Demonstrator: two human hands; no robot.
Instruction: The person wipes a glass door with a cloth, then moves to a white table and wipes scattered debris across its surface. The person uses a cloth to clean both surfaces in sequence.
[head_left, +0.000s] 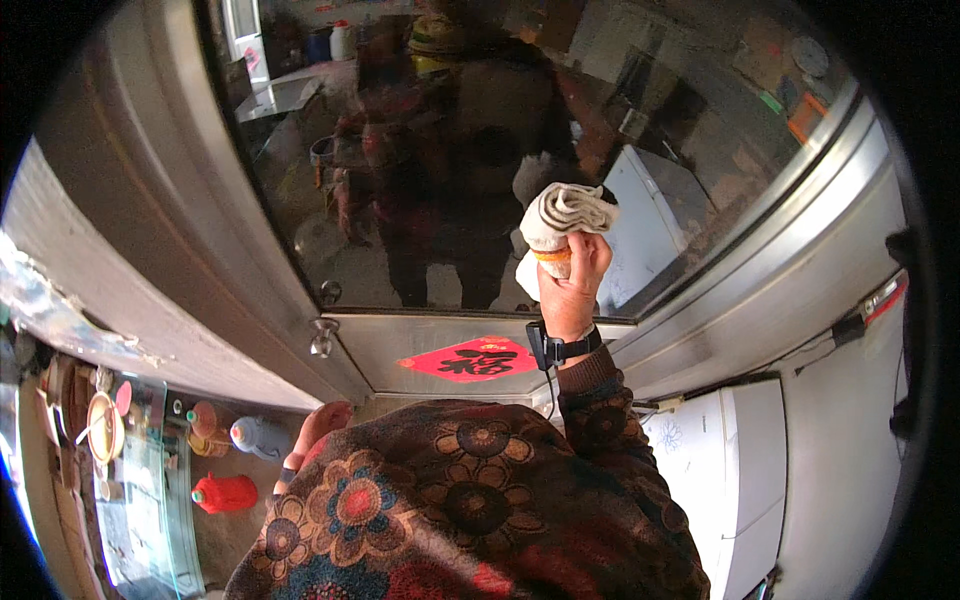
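Note:
My right hand (576, 281) is shut on a bunched white cloth (566, 214) with an orange-yellow stripe, held up against the dark glass pane (450, 172) of a metal-framed door. The glass reflects the room and a person's outline. A dark strap with a small black device circles my right wrist. Below the pane, a red paper diamond (474, 360) with black writing is on the door's lower panel. My left hand (326, 421) is low at the left, near the door frame; its fingers are partly hidden and I cannot tell whether it holds anything.
A round metal knob (322, 336) projects from the door's left side. At the lower left are a red thermos (226, 493), a grey-blue thermos (259, 437) and a glass-topped table (139, 517) with a bowl (105, 427). A white refrigerator (697, 450) stands at the right.

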